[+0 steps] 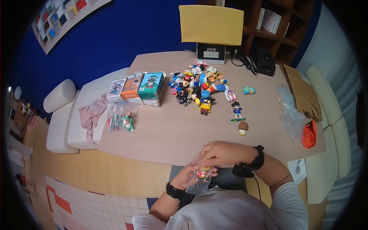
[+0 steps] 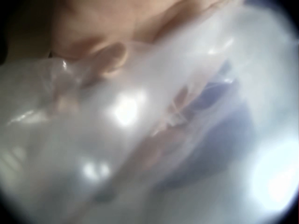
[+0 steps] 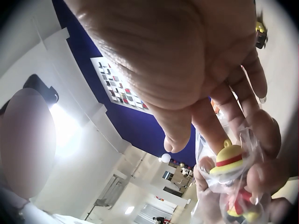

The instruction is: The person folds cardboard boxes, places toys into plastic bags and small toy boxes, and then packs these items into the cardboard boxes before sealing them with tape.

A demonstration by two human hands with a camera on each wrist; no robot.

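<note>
Over my lap at the table's front edge, my left hand [image 1: 186, 176] holds a clear plastic bag [image 1: 199, 187] with a small figurine [image 3: 231, 158] in it. The figurine wears a yellow hat with a red band and a loop on top, and red clothing. Left fingers [image 3: 264, 179] press round it through the plastic. My right hand [image 1: 214, 154] is above the bag; its index finger reaches the bag by the hat, while the thumb [image 3: 175, 140] stands apart. In the left wrist view the bag [image 2: 126, 140] blurs most of the scene.
A pile of figurines [image 1: 197, 86] covers the table's middle, with a skateboard figurine [image 1: 237, 111] and a brown-headed one [image 1: 242, 128] nearer. Boxes [image 1: 134, 88] and bagged figurines [image 1: 122, 119] lie left. Rightward are plastic wrap [image 1: 291, 119], an orange tape dispenser [image 1: 309, 134] and cardboard [image 1: 301, 90].
</note>
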